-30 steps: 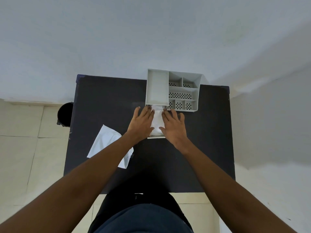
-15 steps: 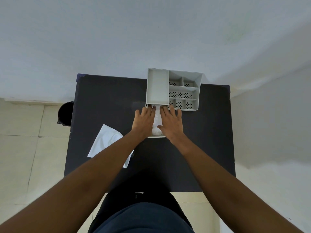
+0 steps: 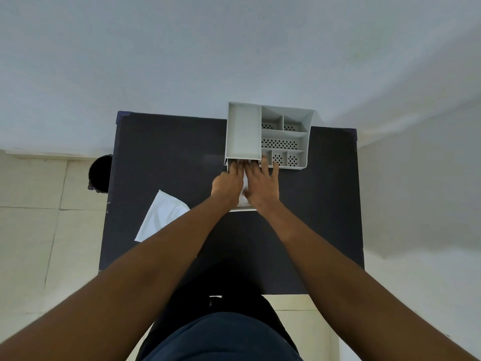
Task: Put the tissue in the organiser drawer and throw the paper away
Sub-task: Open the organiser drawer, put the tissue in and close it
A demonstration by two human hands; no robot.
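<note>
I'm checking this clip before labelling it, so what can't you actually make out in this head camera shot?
- Tissue: mostly hidden under the left hand and right hand; only a white strip shows.
- Drawer: only its near edge shows; the hands cover its inside.
- Fingertips: blurred where they meet the organiser.
- Bin: half hidden by the table edge; contents too dark.
- Paper: near corner covered by the left forearm.

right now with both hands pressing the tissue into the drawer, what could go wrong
1. The tissue bulges between the left hand and right hand; it could bunch up and catch when the drawer closes.
2. Pushing could slide the organiser toward the table's far edge.
3. The paper hangs over the left edge and might fall.
</note>
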